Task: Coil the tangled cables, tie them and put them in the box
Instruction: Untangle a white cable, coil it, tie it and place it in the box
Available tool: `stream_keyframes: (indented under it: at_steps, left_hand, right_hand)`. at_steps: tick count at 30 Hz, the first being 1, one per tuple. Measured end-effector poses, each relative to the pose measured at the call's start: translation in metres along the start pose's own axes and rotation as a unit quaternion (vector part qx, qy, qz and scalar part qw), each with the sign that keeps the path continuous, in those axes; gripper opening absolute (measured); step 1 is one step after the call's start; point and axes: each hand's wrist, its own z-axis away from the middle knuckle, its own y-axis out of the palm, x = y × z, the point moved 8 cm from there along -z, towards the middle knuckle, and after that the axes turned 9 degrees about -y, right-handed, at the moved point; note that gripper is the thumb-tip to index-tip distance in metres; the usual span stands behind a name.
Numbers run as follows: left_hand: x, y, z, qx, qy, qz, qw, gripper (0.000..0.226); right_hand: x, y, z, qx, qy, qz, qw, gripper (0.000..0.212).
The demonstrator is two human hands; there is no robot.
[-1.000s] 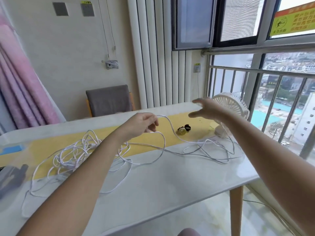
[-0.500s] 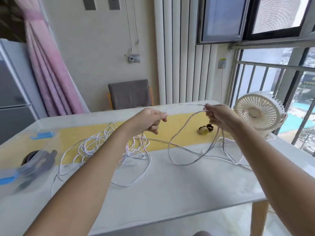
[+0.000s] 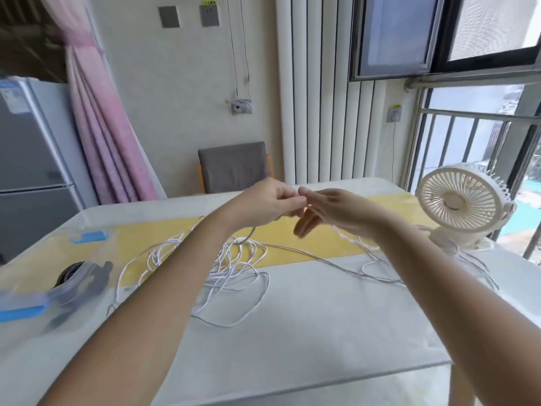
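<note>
White table [image 3: 307,332] fills the frame, yellow strip [image 3: 292,244] running left-right across its far half; grey fridge [image 3: 26,171] far left, pink curtain [image 3: 108,136] beside it, grey chair [image 3: 232,167] behind the far edge; clear box [image 3: 49,276] with blue clips at the left edge, dark items inside, blurred; white fan [image 3: 459,206] at the far right; tangled white cables [image 3: 228,265] piled at centre-left on the table, 1 strand trailing right toward the fan base; left hand [image 3: 269,205] raised over the strip, fingers curled, thumb and forefinger pinched on the cable; right hand [image 3: 336,213] touching it at the fingertips, fingers extended and loosely spread, flat-open; cannot tell if it grips any cable.
</note>
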Motion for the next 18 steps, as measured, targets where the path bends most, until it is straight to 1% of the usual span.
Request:
stream_keyframes:
  at_steps: [1,2,4,5,6,7,8,9,10,11,12,13,14,15,16,17,18]
  left_hand:
    - [0.001,-0.006,-0.001,-0.008,-0.008,0.003,1.0,0.035]
    - [0.006,-0.014,0.0,-0.015,-0.023,0.018,0.999,0.038]
    - [0.029,-0.032,0.005,-0.023,-0.057,0.091,0.994,0.043]
    - [0.043,-0.041,0.009,-0.025,-0.073,0.139,0.987,0.043]
    - [0.059,-0.051,0.014,-0.033,-0.088,0.183,0.979,0.043]
    - [0.078,-0.062,0.019,-0.048,-0.105,0.213,0.97,0.042]
    - [0.096,-0.072,0.024,-0.064,-0.121,0.227,0.964,0.039]
    - [0.114,-0.08,0.03,-0.079,-0.141,0.232,0.959,0.035]
    - [0.13,-0.085,0.035,-0.087,-0.162,0.232,0.955,0.031]
    - [0.144,-0.086,0.039,-0.085,-0.182,0.231,0.952,0.026]
    - [0.154,-0.083,0.042,-0.075,-0.199,0.221,0.952,0.024]
    - [0.159,-0.077,0.043,-0.06,-0.209,0.2,0.955,0.025]
    - [0.158,-0.07,0.042,-0.045,-0.209,0.173,0.961,0.026]
    - [0.151,-0.062,0.04,-0.031,-0.2,0.144,0.969,0.027]
    - [0.14,-0.053,0.037,-0.02,-0.187,0.12,0.975,0.027]
    - [0.127,-0.043,0.033,-0.009,-0.172,0.106,0.979,0.027]
    - [0.114,-0.032,0.028,0.004,-0.158,0.102,0.982,0.027]
  right_hand:
    - [0.005,0.007,0.001,0.012,-0.002,-0.07,0.997,0.043]
    - [0.006,0.003,0.002,0.003,-0.005,-0.112,0.994,0.041]
    - [-0.005,-0.025,0.005,-0.058,-0.006,-0.194,0.979,0.04]
    - [-0.019,-0.048,0.006,-0.114,0.001,-0.245,0.963,0.038]
    - [-0.037,-0.073,0.01,-0.186,0.016,-0.291,0.938,0.037]
    - [-0.058,-0.098,0.018,-0.274,0.041,-0.32,0.906,0.035]
    - [-0.08,-0.121,0.032,-0.367,0.067,-0.326,0.869,0.035]
    - [-0.102,-0.14,0.046,-0.445,0.094,-0.305,0.837,0.035]
    - [-0.12,-0.154,0.06,-0.498,0.125,-0.26,0.818,0.035]
    - [-0.13,-0.161,0.065,-0.51,0.153,-0.209,0.82,0.034]
    - [-0.135,-0.162,0.063,-0.483,0.173,-0.14,0.847,0.032]
    - [-0.135,-0.157,0.056,-0.43,0.18,-0.054,0.883,0.031]
    - [-0.131,-0.148,0.045,-0.361,0.177,0.048,0.915,0.032]
    - [-0.123,-0.137,0.035,-0.303,0.168,0.146,0.927,0.037]
    - [-0.109,-0.123,0.027,-0.269,0.148,0.222,0.925,0.043]
    - [-0.09,-0.106,0.018,-0.249,0.105,0.264,0.926,0.046]
    - [-0.07,-0.086,0.009,-0.224,0.054,0.272,0.934,0.047]
